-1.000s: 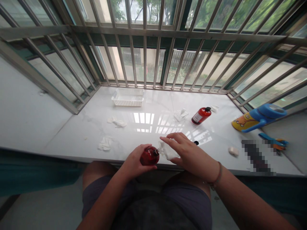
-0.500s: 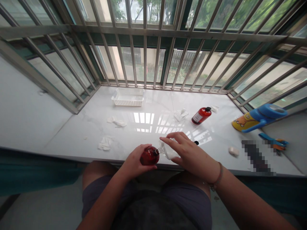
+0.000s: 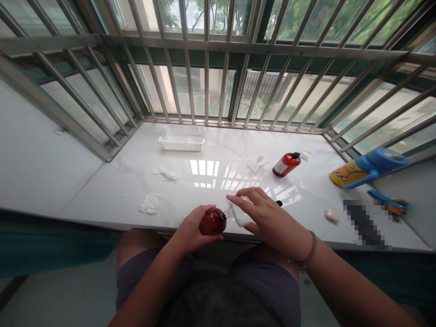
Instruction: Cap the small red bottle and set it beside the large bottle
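My left hand (image 3: pixel 190 229) is wrapped around a dark red bottle (image 3: pixel 211 223) at the counter's front edge. The bottle has no cap on and its dark neck points to the right. Close by, my right hand (image 3: pixel 260 211) grips a small clear bottle (image 3: pixel 241 217), tilted so that its mouth meets the red bottle's neck. Whether the two mouths touch I cannot tell. A black cap (image 3: pixel 279 203) shows just behind my right hand, partly hidden by it.
On the white counter (image 3: pixel 218 141) stand a white basket (image 3: pixel 182 140), a capped red bottle (image 3: pixel 286 164) and a blue-yellow flask (image 3: pixel 368 168). Crumpled tissues (image 3: pixel 150 203), a pale lump (image 3: pixel 331 215), a blurred-out dark object (image 3: pixel 366 223) and a blue-orange item (image 3: pixel 390 200) lie about. Window bars (image 3: pixel 223 86) rise behind.
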Motion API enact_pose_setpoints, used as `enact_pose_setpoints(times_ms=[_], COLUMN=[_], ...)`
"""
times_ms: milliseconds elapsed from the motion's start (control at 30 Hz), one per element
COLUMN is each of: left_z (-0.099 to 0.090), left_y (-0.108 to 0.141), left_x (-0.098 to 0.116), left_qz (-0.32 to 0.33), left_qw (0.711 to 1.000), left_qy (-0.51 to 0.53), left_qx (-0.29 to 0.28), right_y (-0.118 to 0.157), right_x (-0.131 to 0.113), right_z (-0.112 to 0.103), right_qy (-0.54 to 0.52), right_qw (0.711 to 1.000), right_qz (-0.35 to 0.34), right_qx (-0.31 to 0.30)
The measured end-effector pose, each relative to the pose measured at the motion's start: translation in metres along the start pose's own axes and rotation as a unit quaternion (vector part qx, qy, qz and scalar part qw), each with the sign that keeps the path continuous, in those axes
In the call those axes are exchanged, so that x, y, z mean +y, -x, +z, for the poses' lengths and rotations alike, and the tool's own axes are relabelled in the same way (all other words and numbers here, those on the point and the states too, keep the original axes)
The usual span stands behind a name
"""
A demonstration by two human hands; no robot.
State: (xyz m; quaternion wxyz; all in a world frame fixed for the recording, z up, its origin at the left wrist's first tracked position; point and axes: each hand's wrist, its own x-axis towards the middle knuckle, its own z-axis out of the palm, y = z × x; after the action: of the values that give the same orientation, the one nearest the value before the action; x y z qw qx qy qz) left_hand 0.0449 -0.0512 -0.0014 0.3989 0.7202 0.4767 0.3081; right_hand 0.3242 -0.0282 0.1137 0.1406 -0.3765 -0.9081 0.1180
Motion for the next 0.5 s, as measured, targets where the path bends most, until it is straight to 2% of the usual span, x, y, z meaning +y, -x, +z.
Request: enact_pose_setpoints(times_ms=[500], left_z=[0.0], left_y=[-0.0009], left_x=[0.0004], left_qz=[0.0], left_qw=[1.0], left_qy=[0.002], left_qx=[0.003], right_y=[-0.0012], right_x=[-0.0006], right_z=[0.0], right_qy=[0.001], right_qw=[1.0], right_qz=[-0.003], right_qx=[0.004])
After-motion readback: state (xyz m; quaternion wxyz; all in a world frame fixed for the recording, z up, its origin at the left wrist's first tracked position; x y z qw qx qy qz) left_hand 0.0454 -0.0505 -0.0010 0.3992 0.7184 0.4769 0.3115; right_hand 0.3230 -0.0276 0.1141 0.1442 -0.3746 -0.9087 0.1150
